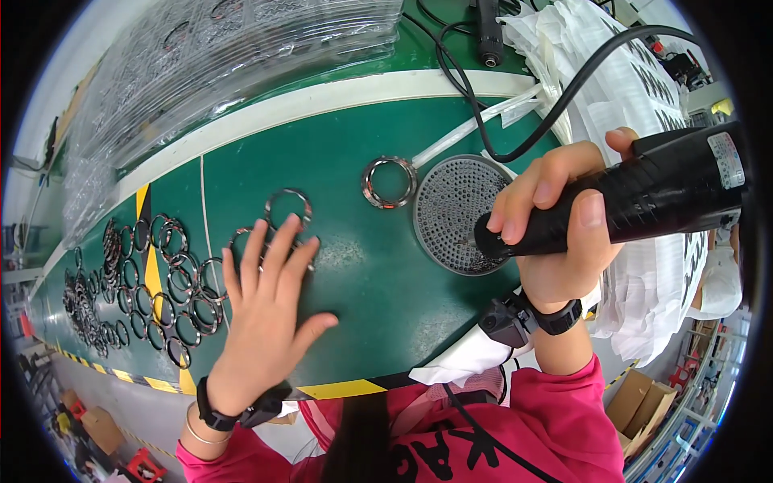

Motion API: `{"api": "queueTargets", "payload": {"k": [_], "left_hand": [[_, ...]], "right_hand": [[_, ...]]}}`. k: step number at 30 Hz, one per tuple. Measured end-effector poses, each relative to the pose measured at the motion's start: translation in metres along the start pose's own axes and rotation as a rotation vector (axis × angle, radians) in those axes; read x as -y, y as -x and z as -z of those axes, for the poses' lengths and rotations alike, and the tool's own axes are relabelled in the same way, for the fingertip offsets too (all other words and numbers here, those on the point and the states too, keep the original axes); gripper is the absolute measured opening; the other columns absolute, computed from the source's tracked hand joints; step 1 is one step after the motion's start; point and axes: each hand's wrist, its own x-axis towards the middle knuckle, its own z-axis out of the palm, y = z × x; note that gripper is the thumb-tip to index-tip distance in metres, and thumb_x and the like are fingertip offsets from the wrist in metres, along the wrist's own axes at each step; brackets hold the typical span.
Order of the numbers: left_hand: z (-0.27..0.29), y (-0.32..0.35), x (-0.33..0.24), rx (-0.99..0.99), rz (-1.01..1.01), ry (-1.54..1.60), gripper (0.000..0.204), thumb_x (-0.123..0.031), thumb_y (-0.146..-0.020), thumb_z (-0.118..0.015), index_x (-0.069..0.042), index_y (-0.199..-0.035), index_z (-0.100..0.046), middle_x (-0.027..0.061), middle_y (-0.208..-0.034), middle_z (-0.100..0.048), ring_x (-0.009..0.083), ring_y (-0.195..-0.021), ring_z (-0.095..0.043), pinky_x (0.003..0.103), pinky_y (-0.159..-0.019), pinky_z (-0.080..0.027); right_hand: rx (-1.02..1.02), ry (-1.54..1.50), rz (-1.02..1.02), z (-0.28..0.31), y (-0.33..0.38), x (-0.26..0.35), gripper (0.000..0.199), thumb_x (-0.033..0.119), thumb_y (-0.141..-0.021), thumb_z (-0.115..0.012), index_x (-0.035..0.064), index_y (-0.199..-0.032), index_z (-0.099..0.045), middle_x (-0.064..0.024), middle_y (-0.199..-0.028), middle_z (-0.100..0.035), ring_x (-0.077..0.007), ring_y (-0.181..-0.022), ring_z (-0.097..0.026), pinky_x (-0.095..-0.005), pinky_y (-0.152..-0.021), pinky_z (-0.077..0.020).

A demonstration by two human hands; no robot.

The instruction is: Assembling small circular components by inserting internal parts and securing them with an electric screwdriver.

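Observation:
My right hand is wrapped around a black electric screwdriver, held nearly level. Its front end is over a round grey screw tray dotted with small holes; the bit's tip cannot be made out. A shiny metal ring lies on the table just left of that tray. With fingers spread, my left hand reaches over a few more rings, its fingertips touching or just above them. One ring shows beyond the fingertips, while others are partly hidden under the fingers.
Many similar rings cover the green table's left end, heaped toward the far left. Clear plastic trays are stacked at the back left. White packaging is piled on the right. A black cable arches behind the screw tray, near another black tool.

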Motion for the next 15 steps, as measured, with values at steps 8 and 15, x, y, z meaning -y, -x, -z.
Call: {"api": "queueTargets", "payload": {"k": [8,15], "left_hand": [[-0.022,-0.009,-0.028,-0.066,-0.279,0.114,0.056,-0.027,-0.075,-0.077,-0.01,-0.124,-0.057,0.0082,-0.144,-0.043,0.0306,-0.136,-0.039,0.063,-0.11,-0.02],[-0.029,-0.045,-0.046,-0.267,-0.247,0.346,0.04,-0.012,-0.072,-0.078,-0.006,-0.106,-0.059,0.0162,-0.126,-0.054,0.0382,-0.113,-0.052,0.052,-0.097,-0.039]], "right_hand": [[0.058,-0.009,-0.097,-0.007,0.007,0.004,0.062,0.028,-0.094,-0.063,0.0106,-0.138,-0.024,-0.0113,-0.085,-0.051,-0.0211,-0.053,-0.056,-0.0377,-0.051,-0.0525],[0.1,-0.012,-0.109,-0.008,0.009,0.006,0.064,0.032,-0.094,-0.065,0.0099,-0.136,-0.022,-0.0111,-0.084,-0.051,-0.0216,-0.053,-0.057,-0.0384,-0.052,-0.0536]]}}
